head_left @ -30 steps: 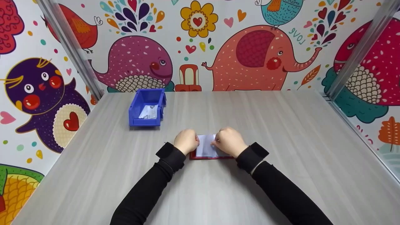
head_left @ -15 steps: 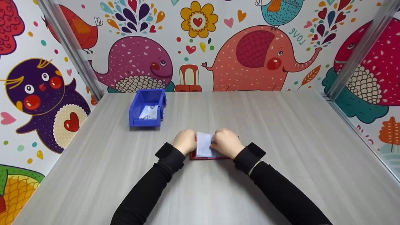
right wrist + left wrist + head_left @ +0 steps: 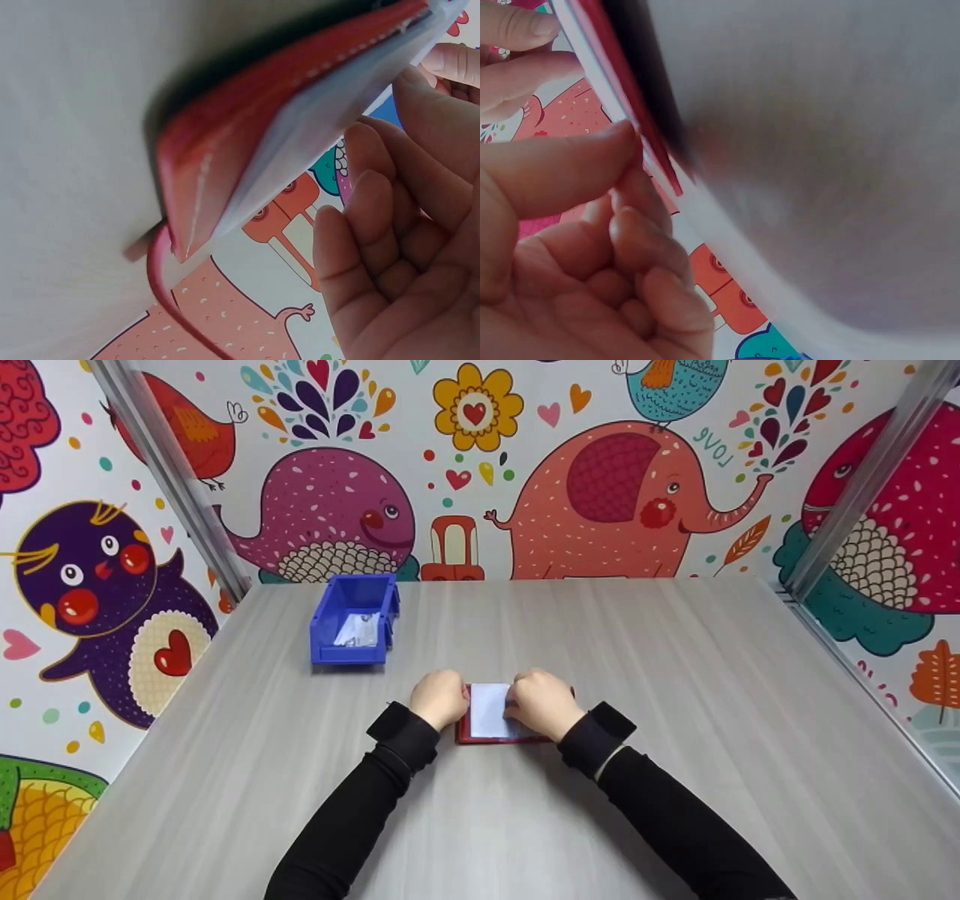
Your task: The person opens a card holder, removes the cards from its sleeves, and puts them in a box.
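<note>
A small red wallet (image 3: 463, 733) with a stitched cover and pale, partly see-through leaves (image 3: 489, 711) lies spread on the table. At its left edge, my left hand (image 3: 439, 699) has thumb and forefinger pinched together; in the left wrist view its fingertips (image 3: 626, 139) meet at the edge of cover and leaves. My right hand (image 3: 546, 703) covers the wallet's right half. Its thumb and forefinger pinch at the leaves, the other fingers (image 3: 375, 217) curled beneath. A red strap (image 3: 159, 281) hangs off the wallet in the right wrist view. What lies under the right hand is hidden.
A blue bin (image 3: 349, 654) stands at the back left of the table (image 3: 675, 660), with a white packet (image 3: 358, 630) inside. Printed panels (image 3: 480, 472) and metal posts (image 3: 870, 472) enclose the table's back and sides.
A pale leaf rose on the left half, then came down flat there. My left hand has shifted slightly left. The right hand moved a little left early on, then stayed at the leaves.
</note>
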